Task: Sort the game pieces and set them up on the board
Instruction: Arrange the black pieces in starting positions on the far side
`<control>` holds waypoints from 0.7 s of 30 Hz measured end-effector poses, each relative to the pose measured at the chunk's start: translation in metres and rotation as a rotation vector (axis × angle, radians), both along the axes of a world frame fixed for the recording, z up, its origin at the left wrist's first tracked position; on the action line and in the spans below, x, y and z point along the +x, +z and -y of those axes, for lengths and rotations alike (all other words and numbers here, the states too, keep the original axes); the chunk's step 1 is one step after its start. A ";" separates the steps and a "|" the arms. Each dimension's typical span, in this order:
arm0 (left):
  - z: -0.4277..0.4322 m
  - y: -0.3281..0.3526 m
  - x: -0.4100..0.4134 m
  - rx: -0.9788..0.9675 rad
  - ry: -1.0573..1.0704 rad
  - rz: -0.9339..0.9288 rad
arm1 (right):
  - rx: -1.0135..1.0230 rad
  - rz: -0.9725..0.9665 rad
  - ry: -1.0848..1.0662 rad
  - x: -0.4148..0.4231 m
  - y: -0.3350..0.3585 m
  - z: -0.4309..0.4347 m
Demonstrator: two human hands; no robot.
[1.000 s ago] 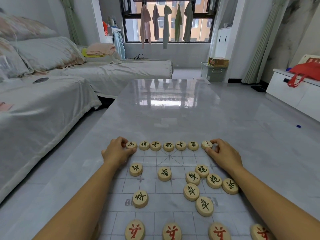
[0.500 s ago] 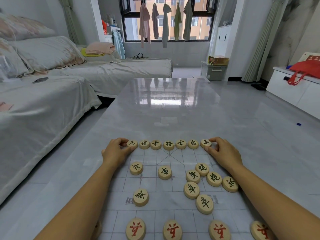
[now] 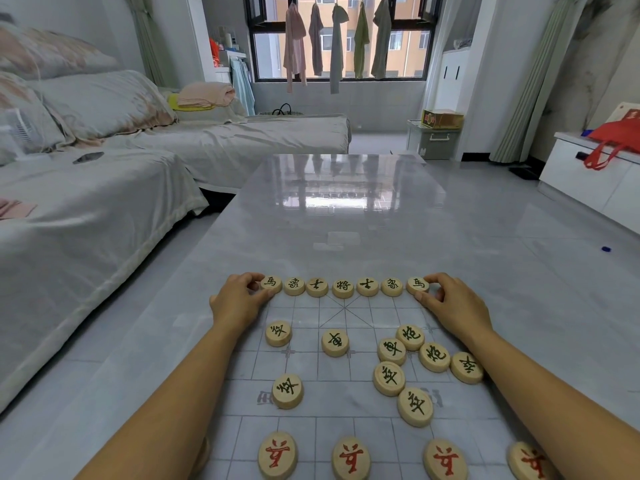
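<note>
A thin translucent board (image 3: 332, 372) with a printed grid lies on the grey table. Several round wooden discs with black characters form a row along its far edge. My left hand (image 3: 239, 299) pinches the leftmost disc (image 3: 271, 283) of that row. My right hand (image 3: 453, 303) pinches the rightmost disc (image 3: 417, 284). More black-marked discs lie loose below: one at the left (image 3: 278, 333), one in the middle (image 3: 335, 342), and a cluster at the right (image 3: 410, 358). Red-marked discs (image 3: 350, 458) line the bottom edge of the view.
The glossy grey table (image 3: 346, 216) stretches far beyond the board. A covered sofa (image 3: 86, 209) runs along the left. A white cabinet with a red bag (image 3: 609, 140) stands at the right, and a window with hanging clothes is at the back.
Both hands have stayed on the end discs of the far row, with only slight shifts of the fingers. The loose discs have not moved.
</note>
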State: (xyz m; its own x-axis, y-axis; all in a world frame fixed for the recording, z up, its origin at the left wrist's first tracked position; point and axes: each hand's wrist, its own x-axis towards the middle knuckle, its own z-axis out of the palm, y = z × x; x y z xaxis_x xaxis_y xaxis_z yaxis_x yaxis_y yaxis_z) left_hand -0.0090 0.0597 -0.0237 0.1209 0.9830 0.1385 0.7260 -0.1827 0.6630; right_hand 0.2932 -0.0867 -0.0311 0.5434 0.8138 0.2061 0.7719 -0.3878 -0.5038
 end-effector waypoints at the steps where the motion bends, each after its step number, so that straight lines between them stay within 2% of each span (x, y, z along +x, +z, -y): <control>1: 0.000 0.000 0.000 -0.001 0.000 -0.001 | -0.001 0.002 0.000 0.000 0.000 0.000; 7: 0.000 0.001 0.000 -0.020 -0.005 0.004 | 0.004 -0.021 0.002 0.000 0.000 -0.001; 11: -0.001 0.000 -0.005 -0.080 -0.024 0.143 | 0.011 -0.061 0.015 0.001 0.001 0.000; 15: 0.002 0.008 -0.015 -0.179 -0.108 0.270 | 0.001 -0.252 0.024 0.001 0.007 0.006; 17: 0.009 0.014 -0.022 -0.220 -0.163 0.276 | -0.022 -0.347 0.062 0.002 0.015 0.011; 21: 0.035 0.024 -0.046 -0.293 -0.251 0.238 | -0.058 -0.313 0.188 -0.001 0.028 0.033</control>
State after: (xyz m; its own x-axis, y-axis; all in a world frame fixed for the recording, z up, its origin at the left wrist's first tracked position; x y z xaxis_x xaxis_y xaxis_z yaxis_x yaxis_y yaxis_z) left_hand -0.0554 0.0251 0.0001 0.3591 0.9290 -0.0889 0.5045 -0.1131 0.8560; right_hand 0.2924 -0.1194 -0.0030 0.4129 0.9108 0.0038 0.6443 -0.2892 -0.7080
